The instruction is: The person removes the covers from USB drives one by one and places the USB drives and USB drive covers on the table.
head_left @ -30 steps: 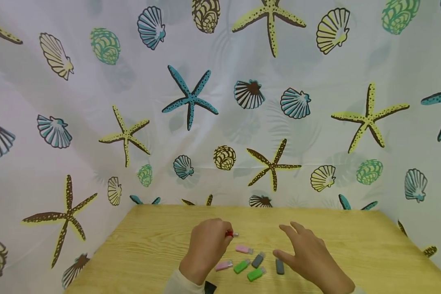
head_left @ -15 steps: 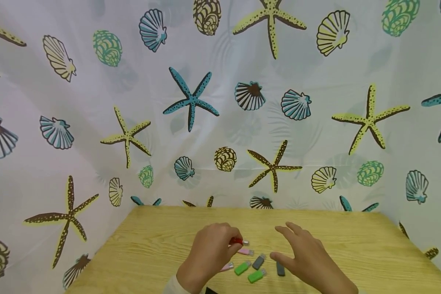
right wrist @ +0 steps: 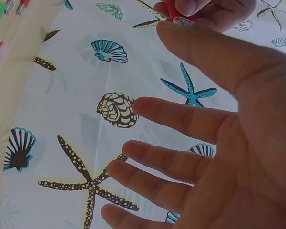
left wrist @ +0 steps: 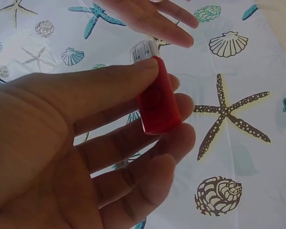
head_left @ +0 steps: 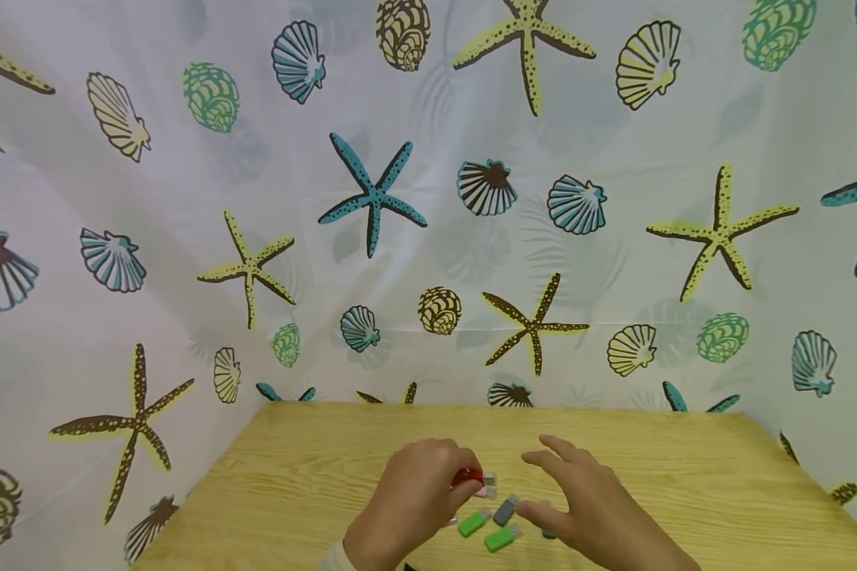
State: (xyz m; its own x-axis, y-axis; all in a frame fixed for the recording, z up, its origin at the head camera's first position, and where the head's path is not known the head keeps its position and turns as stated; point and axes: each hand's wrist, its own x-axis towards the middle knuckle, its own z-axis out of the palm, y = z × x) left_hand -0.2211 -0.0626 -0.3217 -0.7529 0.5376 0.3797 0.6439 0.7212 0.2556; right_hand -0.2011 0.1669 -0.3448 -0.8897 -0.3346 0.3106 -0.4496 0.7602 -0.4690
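My left hand (head_left: 428, 492) pinches a red USB flash drive (left wrist: 159, 98) between thumb and fingers. Its metal plug, under a clear cover, points toward my right hand. With fingers spread and nothing in it, my right hand (head_left: 593, 500) hovers over the table just to the right. On the tabletop between the hands lie two green USB drives (head_left: 474, 522) and a dark grey one (head_left: 505, 509). Another grey drive (head_left: 548, 531) is mostly covered by my right thumb in the head view. A pink drive (head_left: 486, 492) shows only its end beside the red one.
The light wooden table (head_left: 300, 460) stretches to both sides of the hands. A white curtain (head_left: 428, 238) printed with starfish and shells hangs behind it and along the sides. A small black piece (head_left: 409, 567) peeks out below the left wrist.
My left hand has carried the red USB drive right and toward me, over the pink drives. My right hand has shifted slightly left, so the two hands are closer together.
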